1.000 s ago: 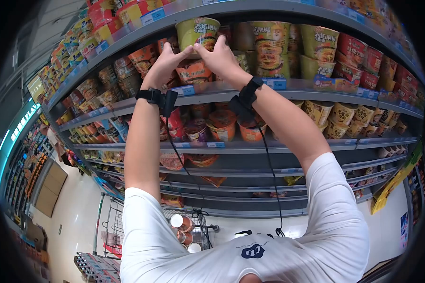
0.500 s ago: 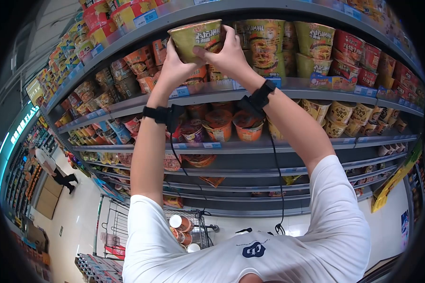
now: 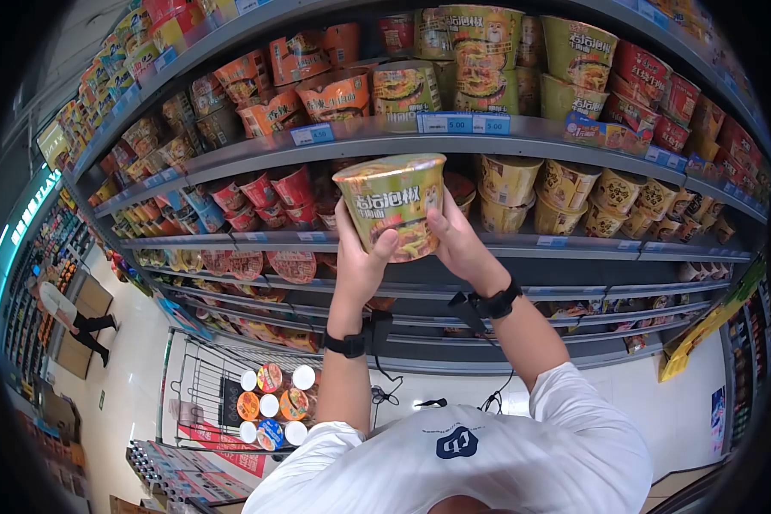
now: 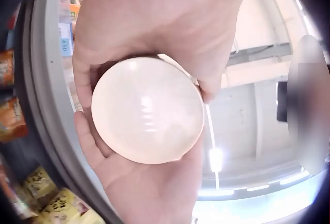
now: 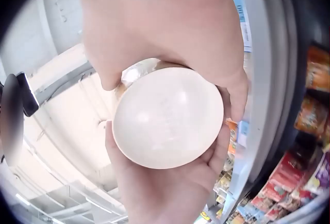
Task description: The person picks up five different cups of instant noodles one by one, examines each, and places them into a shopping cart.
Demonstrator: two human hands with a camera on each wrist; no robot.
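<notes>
Both hands hold 1 green noodle cup [image 3: 391,206] in front of the shelves [image 3: 454,137] — the left hand [image 3: 360,261] curls around its left side, the right hand [image 3: 458,244] around its right. Both wrist views show its pale round base [image 4: 147,109], cradled between the palms.

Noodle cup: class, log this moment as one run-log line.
left hand: holds noodle cup | right hand: holds same cup | cup: upright, below price-tag shelf | shopping cart: below, holds cups
</notes>
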